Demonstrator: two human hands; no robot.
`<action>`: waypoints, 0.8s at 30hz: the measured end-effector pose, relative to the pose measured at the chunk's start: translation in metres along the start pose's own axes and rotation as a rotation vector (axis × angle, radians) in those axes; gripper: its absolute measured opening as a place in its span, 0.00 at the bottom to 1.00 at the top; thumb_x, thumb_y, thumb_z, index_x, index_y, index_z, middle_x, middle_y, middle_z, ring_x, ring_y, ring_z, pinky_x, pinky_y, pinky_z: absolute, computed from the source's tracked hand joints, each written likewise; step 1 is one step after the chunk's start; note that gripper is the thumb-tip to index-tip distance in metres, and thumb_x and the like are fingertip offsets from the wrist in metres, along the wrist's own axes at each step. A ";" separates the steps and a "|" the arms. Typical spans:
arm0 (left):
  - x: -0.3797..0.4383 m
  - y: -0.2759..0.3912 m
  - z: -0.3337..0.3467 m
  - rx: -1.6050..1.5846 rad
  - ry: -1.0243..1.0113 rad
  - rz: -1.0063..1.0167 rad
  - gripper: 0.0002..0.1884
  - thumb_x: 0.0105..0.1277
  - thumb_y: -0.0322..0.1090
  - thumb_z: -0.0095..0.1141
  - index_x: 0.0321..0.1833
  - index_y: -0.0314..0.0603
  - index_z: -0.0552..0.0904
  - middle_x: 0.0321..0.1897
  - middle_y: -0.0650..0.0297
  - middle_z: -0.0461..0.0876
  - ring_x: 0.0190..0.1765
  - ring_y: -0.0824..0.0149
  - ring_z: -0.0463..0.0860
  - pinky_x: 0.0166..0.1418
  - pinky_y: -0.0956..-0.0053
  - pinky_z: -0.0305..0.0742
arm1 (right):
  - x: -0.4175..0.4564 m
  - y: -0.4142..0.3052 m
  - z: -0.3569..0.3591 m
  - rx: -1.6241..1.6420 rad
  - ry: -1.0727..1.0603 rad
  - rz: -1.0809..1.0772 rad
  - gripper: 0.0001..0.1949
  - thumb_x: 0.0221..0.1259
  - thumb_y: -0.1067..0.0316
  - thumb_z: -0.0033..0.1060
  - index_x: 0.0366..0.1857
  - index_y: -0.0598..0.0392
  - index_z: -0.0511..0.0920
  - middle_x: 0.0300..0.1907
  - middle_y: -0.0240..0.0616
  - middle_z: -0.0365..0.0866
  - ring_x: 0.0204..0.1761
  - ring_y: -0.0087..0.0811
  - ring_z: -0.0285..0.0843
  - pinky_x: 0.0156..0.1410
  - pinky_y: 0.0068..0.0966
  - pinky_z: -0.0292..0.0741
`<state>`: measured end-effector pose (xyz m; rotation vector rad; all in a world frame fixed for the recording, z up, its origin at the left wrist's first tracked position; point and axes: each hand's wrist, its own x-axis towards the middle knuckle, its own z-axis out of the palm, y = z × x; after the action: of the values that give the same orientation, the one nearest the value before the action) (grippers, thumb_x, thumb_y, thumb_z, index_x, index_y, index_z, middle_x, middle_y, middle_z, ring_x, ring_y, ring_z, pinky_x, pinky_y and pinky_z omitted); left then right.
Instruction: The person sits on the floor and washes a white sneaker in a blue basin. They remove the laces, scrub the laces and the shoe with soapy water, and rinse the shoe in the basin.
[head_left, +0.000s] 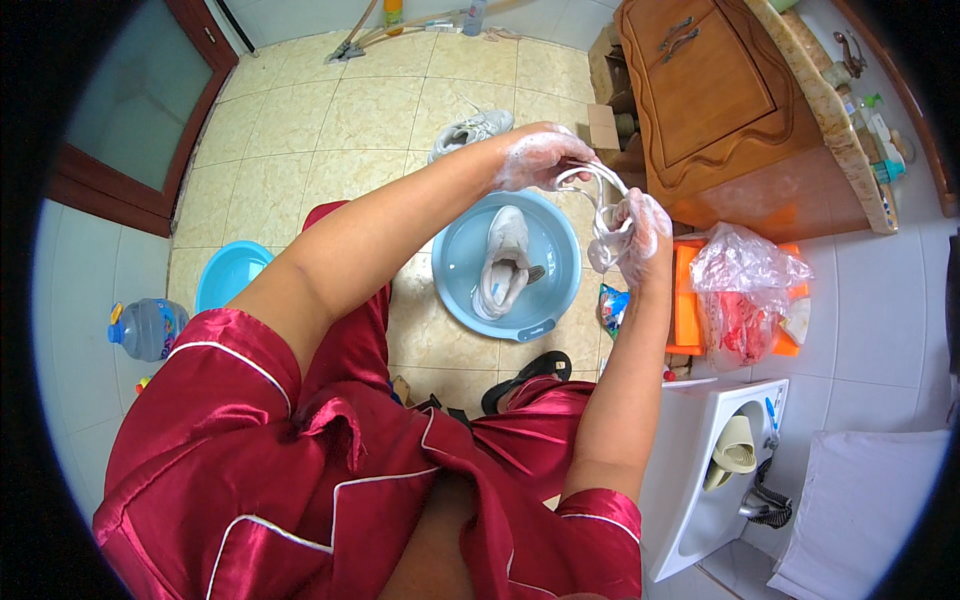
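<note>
White shoelaces (599, 206) hang in loose loops between my two soapy hands. My left hand (544, 156), covered in foam, pinches one end of the loops above the far rim of a blue plastic basin (568, 300). On the right, my right hand (643, 231) grips the rest of the bunch, also with foam on its fingers. Inside the basin a white sneaker (508, 232) rests in shallow water, its opening towards me. The dark bristles of a brush (535, 274) show beside the shoe. A second sneaker (487, 127) is on the floor beyond, partly behind my left forearm.
A smaller blue basin (231, 271) and a large plastic water bottle (150, 330) are at left. To the right are a wooden cabinet (712, 82), plastic bags (742, 262) and a white sink (690, 525) holding slippers (733, 446). A mop (346, 51) lies at the back.
</note>
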<state>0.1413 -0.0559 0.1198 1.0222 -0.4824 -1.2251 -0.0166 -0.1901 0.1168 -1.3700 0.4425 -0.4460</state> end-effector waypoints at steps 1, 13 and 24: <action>0.001 -0.001 0.000 -0.007 -0.008 0.006 0.11 0.64 0.32 0.52 0.41 0.31 0.80 0.28 0.63 0.81 0.29 0.77 0.77 0.28 0.85 0.70 | 0.001 0.000 0.001 0.011 -0.008 -0.011 0.12 0.62 0.59 0.56 0.25 0.55 0.73 0.20 0.28 0.67 0.21 0.20 0.63 0.26 0.17 0.60; -0.010 0.001 0.016 0.162 -0.003 0.117 0.13 0.60 0.29 0.57 0.46 0.31 0.78 0.31 0.63 0.81 0.30 0.75 0.77 0.33 0.83 0.71 | -0.004 -0.009 0.003 -0.009 0.058 0.028 0.12 0.59 0.60 0.59 0.31 0.60 0.78 0.17 0.25 0.66 0.18 0.16 0.59 0.23 0.15 0.56; 0.002 -0.005 0.010 0.093 0.029 0.132 0.14 0.60 0.30 0.57 0.47 0.29 0.78 0.32 0.60 0.82 0.32 0.72 0.79 0.35 0.81 0.74 | -0.002 -0.001 0.006 -0.159 0.141 -0.124 0.08 0.57 0.66 0.60 0.33 0.61 0.78 0.23 0.28 0.73 0.24 0.17 0.68 0.28 0.14 0.65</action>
<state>0.1307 -0.0613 0.1202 1.0684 -0.5803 -1.0771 -0.0153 -0.1842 0.1187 -1.5305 0.5188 -0.6226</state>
